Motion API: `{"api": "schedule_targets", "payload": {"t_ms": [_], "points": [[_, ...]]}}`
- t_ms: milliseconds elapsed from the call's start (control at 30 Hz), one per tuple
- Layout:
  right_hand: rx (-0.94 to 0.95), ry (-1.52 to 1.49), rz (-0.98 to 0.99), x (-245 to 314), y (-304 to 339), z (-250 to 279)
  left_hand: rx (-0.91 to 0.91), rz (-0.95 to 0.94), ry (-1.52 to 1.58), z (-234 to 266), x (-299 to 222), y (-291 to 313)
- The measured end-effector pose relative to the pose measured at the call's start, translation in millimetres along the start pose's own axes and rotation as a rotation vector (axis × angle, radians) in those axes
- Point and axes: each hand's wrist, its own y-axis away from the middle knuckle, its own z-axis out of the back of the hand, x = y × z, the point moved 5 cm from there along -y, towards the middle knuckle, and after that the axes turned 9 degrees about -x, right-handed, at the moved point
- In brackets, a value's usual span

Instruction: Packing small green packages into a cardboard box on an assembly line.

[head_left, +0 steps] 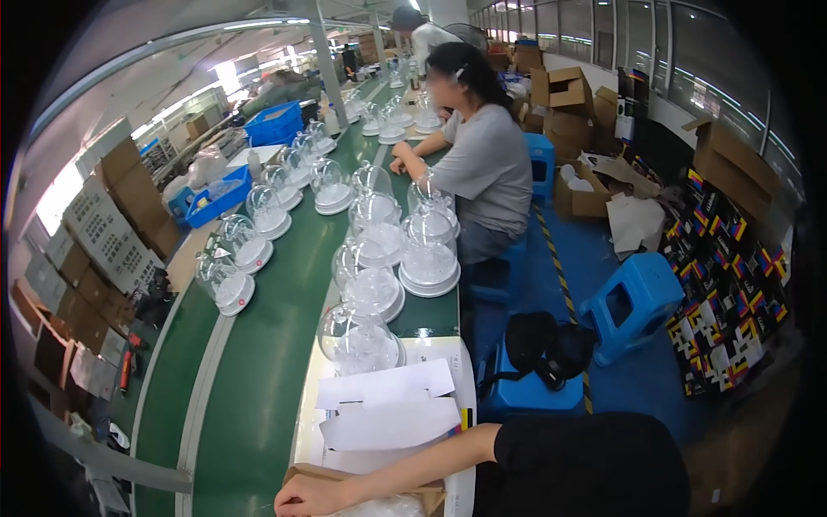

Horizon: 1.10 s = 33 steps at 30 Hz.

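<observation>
My right hand (307, 497) reaches in from the right at the lower edge, its bare forearm crossing over an open brown cardboard box (312, 473). Its fingers are curled closed at the box; what they hold, if anything, is hidden. Crumpled clear plastic (398, 506) shows below the forearm. Just beyond lie white folded card sheets (392, 422) on a pale sheet on the bench. Behind these sheets stands a clear dome on a white round base (360, 340), with several similar domes farther up the bench. My left hand is out of view.
A green conveyor belt (258, 379) runs along the left, carrying more domes (228, 284). A co-worker in a grey shirt (491, 164) sits ahead. Blue stools (633, 306), one bearing a black bag (530, 345), stand at right near stacked printed boxes (724, 293). Blue bins (220, 196) sit beyond the belt.
</observation>
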Motion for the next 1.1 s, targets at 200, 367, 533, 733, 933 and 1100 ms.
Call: {"api": "schedule_targets", "payload": {"t_ms": [200, 367, 533, 733, 933, 1100], "points": [[0.039, 0.036, 0.057, -10, 0, -2, -0.067, 0.134, 0.112, -2, 14, 4], [0.098, 0.002, 0.016, -5, 0, -4, -0.056, 0.207, -0.112, -22, -48, -17], [0.216, 0.117, -0.016, -6, 3, -11, -0.231, 0.777, 0.18, -15, -31, -13], [0.273, 0.23, 0.039, -4, 9, -13, -0.011, 0.399, -0.112, -9, -30, -2], [0.251, 0.264, -0.013, -8, 13, -14, -0.061, 0.227, -0.188, 1, -30, 3], [0.268, 0.174, 0.095, -12, 8, -13, 0.204, 0.063, -0.522, -13, -54, -9]]}}
